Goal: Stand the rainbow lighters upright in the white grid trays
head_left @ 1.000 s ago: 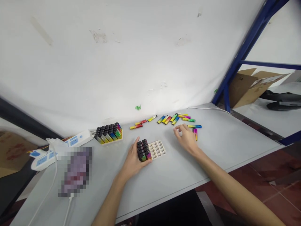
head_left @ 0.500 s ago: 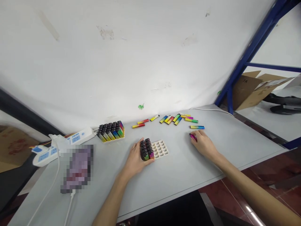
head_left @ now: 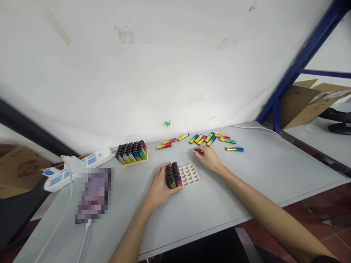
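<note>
My left hand (head_left: 159, 186) is wrapped round the left end of a white tray (head_left: 189, 174) and the black-topped lighters (head_left: 172, 175) standing in it. The right part of that tray shows bare round-edged slots. Just beyond its upper right corner, my right hand (head_left: 210, 159) pinches a magenta lighter (head_left: 199, 152), held tilted above the table. Loose coloured lighters (head_left: 201, 139) lie farther back by the wall, with a blue and yellow one (head_left: 234, 149) off to the right.
A full tray of lighters (head_left: 132, 152) stands at the back left beside a white power strip (head_left: 95, 158). A blurred purple object (head_left: 94, 193) with a white cable lies at left. Cardboard boxes (head_left: 298, 102) sit behind a blue frame (head_left: 276, 113).
My right hand has moved left with the magenta lighter, from the right side of the table to near the tray. My left hand keeps its hold. The view has shifted slightly.
</note>
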Demonstrator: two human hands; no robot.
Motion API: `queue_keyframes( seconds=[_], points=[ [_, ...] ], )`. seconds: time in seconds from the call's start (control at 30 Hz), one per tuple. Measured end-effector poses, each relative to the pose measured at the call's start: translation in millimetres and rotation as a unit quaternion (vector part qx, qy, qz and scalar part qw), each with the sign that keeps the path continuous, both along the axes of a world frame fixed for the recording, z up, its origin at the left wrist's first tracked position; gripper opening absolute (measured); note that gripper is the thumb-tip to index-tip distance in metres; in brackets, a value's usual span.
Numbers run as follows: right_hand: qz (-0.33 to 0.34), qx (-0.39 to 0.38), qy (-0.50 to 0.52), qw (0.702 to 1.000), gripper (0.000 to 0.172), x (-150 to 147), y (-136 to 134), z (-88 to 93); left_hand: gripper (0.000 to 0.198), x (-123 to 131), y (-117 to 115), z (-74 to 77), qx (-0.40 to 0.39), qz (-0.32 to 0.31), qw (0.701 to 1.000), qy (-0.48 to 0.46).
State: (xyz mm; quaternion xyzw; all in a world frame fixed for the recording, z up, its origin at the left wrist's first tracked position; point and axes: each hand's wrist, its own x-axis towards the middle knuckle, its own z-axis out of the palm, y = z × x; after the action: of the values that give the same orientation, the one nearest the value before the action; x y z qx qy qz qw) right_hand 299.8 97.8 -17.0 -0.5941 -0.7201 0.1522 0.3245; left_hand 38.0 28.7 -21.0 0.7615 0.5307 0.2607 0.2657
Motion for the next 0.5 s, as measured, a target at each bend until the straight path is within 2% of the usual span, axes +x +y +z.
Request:
queue_keyframes(
  seconds=[0.23, 0.5],
  points=[
    [-0.017, 0.004, 0.03, 0.999, 0.029, -4, -5, -10.0, 0.092, -1, 0, -0.3, 0.003, 0.005, 1.0, -0.004],
    [-0.028, 0.014, 0.075, 0.997, 0.027, 3, -9, -8.7, 0.087, -2, -1, -0.8, 0.003, 0.008, 1.0, 0.0]
  ],
)
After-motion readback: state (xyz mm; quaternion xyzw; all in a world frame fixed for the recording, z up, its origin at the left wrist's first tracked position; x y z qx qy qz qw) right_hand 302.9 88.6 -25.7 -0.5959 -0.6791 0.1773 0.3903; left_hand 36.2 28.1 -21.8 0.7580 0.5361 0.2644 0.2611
